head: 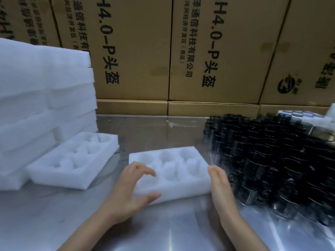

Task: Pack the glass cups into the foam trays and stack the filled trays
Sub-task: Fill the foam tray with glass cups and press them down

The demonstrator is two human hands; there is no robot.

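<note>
A white foam tray (174,171) with several round pockets, all without cups, lies on the steel table in front of me. My left hand (132,189) is at its near left corner, thumb along the front edge and curled fingers over a pocket. My right hand (220,185) stands flat and straight against the tray's right side. To the right, a dense mass of dark glass cups (272,160) covers the table. A second foam tray (72,160), also without cups, lies to the left.
A tall stack of white foam trays (41,98) stands at the left. Brown cardboard boxes (199,51) form a wall behind the table. Another foam tray (306,115) with cups in it sits at the far right behind the glasses.
</note>
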